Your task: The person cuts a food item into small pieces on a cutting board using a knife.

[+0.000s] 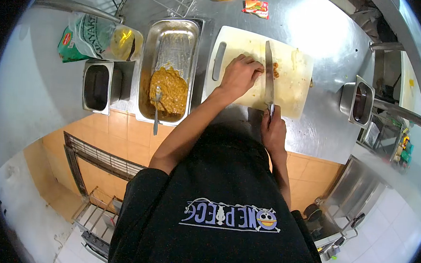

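Right fingers (276, 114) around the knife handle (271, 107), left fingers (247, 61) beside its blade (269, 67).

- Left forearm (191, 126): bare; I see it slant forward and inward from the body.
- Left wrist (223, 94): roughly in line with that forearm.
- Left hand (242, 76): back up, fingers curled, tips bunched toward the right side; exact finger contact too small for me to tell.
- Right forearm (280, 173): bare, close to my torso, angled forward and slightly inward.
- Right hand (274, 130): closed in a grip, nearer the torso.
- Hands apart, left farther forward.
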{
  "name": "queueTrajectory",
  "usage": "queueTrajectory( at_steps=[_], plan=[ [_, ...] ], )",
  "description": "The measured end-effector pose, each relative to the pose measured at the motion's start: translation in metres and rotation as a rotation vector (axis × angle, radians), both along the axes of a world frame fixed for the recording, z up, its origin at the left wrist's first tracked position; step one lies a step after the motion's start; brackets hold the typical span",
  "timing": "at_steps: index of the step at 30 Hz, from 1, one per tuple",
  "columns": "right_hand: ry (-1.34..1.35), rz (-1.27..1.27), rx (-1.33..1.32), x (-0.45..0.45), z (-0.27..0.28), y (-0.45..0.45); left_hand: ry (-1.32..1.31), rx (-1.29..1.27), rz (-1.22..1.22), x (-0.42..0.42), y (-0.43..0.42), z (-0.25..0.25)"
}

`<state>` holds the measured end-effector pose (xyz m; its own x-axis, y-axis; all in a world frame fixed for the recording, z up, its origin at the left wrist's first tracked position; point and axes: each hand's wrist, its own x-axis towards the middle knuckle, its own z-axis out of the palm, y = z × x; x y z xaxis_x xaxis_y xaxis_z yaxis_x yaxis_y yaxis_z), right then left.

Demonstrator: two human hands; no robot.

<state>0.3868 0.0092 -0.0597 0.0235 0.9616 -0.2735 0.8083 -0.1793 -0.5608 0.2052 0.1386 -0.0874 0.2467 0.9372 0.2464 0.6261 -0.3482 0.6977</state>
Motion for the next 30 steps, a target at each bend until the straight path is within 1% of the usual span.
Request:
queueTrajectory(
  at_steps=[5,7,11,13,14,17,19,23,25,30],
  plan=[
    [-0.006,0.017,-0.003,0.004,-0.001,0.000,-0.031,-0.015,0.013,-0.001,-0.001,0.000],
    [0.010,0.003,0.077,0.007,-0.004,0.001,-0.060,-0.024,0.017,-0.001,-0.001,-0.003],
    [0.005,-0.041,0.029,0.010,-0.005,0.000,-0.085,-0.058,0.013,-0.001,0.000,-0.005],
    [-0.057,0.051,0.029,0.013,-0.008,0.000,-0.091,-0.060,0.028,-0.001,0.000,-0.004],
    [-0.060,0.050,0.031,0.013,-0.008,-0.002,-0.094,-0.058,0.027,0.000,-0.002,-0.002],
    [-0.027,0.015,0.035,0.008,-0.003,0.001,-0.091,-0.064,0.032,-0.003,-0.001,0.000],
    [0.099,-0.010,0.017,0.006,0.000,-0.001,-0.093,-0.072,0.029,-0.005,-0.003,0.000],
    [0.042,0.023,-0.034,0.009,-0.006,-0.003,-0.095,-0.074,0.024,-0.006,-0.005,0.000],
    [0.143,-0.029,0.043,0.007,0.003,-0.003,-0.124,-0.067,0.054,-0.005,-0.005,0.000],
    [0.133,0.031,0.004,0.013,-0.001,-0.005,-0.083,-0.056,0.016,-0.007,-0.003,-0.005]
  ],
)
